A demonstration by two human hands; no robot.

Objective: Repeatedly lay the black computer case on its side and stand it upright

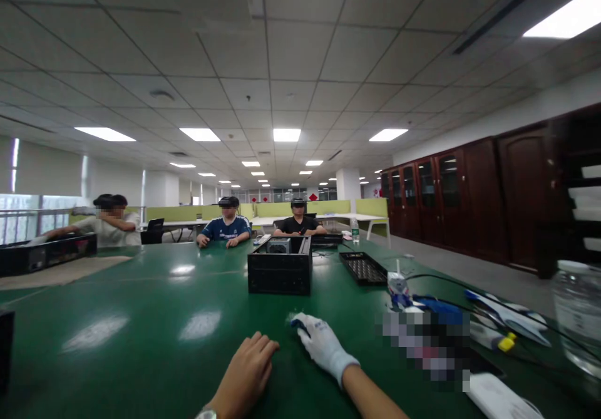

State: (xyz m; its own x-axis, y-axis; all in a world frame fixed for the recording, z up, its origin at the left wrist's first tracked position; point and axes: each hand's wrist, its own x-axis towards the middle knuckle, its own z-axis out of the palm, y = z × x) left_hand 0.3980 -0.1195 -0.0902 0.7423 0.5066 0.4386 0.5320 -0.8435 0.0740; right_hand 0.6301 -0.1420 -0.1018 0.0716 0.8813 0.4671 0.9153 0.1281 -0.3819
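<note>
1. One bare left hand (251,362) is relaxed, fingers side by side, slightly bent; one white-gloved right hand (322,345) curls, and whether it pinches anything cannot be told.
2. One black, box-shaped computer case (279,275) stands on one glossy green bench (154,369), beyond both hands.
3. One black perforated rectangular tray (364,269) and two clear plastic bottles (577,319) are right of it.

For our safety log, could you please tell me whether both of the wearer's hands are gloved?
No, the right hand wears a white glove, while the left hand is bare.
</note>
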